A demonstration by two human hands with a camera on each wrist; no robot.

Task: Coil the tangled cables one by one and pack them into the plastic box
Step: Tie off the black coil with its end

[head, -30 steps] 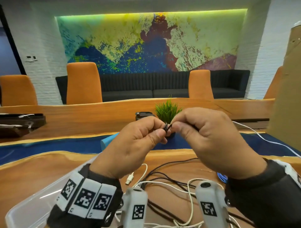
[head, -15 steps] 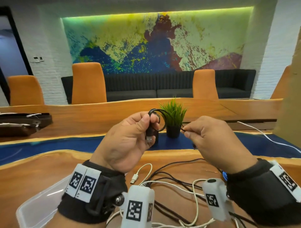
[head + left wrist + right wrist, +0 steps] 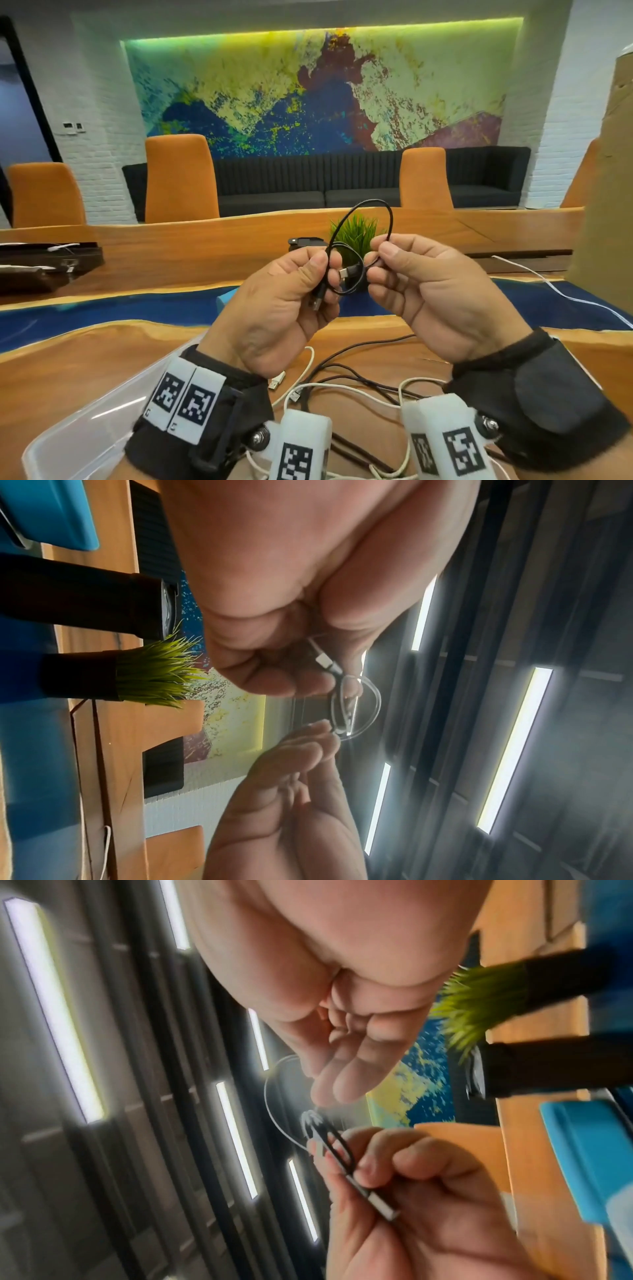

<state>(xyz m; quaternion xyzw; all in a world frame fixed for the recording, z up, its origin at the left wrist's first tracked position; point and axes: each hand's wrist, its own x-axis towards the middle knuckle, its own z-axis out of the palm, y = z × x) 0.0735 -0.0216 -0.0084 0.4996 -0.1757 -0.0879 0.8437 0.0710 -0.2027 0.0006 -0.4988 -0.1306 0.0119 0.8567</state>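
The short black cable [image 3: 356, 246] is held up in the air between both hands, above the table [image 3: 85, 370] and in front of the small potted plant [image 3: 356, 233]; it already forms a couple of loose loops, the larger one arching up over the hands and a smaller one hanging between them. The left hand [image 3: 274, 308] has its grip clenched on the cable, thumb and fingers pinching the gathered strands with the USB plug [image 3: 317, 301] sticking out below. The right hand [image 3: 431, 294] pinches the cable's other run between thumb and forefinger, with the small connector [image 3: 347, 273] pointing into the gap between the hands. To do this step well, the left pinch should probably stay fixed as the anchor while the right hand lays each new turn the same size onto it, so that the loops stack rather than twist; the free connector end looks short, so one more turn or a tuck may finish it. The plastic box [image 3: 85, 421] sits at lower left on the table, near the left wrist; the part in view shows nothing inside it, though much of it is hidden. The tangle of white and black cables [image 3: 342, 383] lies on the table beneath the hands, not yet coiled.
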